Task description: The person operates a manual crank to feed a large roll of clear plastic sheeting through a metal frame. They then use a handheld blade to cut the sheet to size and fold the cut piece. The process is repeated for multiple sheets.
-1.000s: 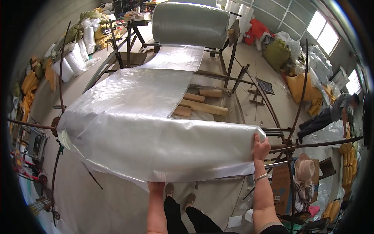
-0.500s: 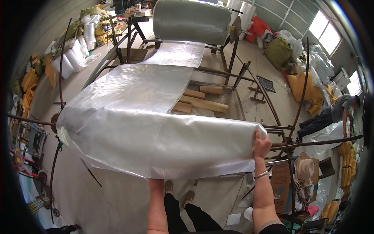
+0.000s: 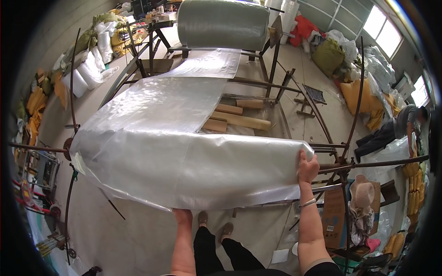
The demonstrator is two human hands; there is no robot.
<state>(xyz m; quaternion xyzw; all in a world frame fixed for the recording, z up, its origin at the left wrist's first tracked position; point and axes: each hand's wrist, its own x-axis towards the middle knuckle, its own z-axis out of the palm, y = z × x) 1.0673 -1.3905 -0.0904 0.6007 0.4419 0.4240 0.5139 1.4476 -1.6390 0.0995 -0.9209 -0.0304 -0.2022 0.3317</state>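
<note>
A wide sheet of translucent plastic film (image 3: 239,161) is wound over a metal winding frame in front of me. At its right end, my right hand (image 3: 307,166) is closed on the film's edge, thumb up against the surface. My left hand (image 3: 183,215) reaches beneath the film's lower edge near the middle; its fingers are hidden there. From the wound part, the sheet runs back to a large roll of film (image 3: 223,24) on a dark metal stand.
Rusty rods (image 3: 357,106) stick out at both ends of the winding frame. Cardboard tubes (image 3: 241,120) lie beneath, behind the film. A cardboard box (image 3: 334,216) with a straw hat (image 3: 362,193) stands at right. A co-worker (image 3: 396,129) bends over farther right. Bulging sacks (image 3: 328,60) line the wall.
The view has shifted slightly. My left hand shows a little more below the film's edge, and my right hand sits slightly lower on the end. The film looks nearly the same.
</note>
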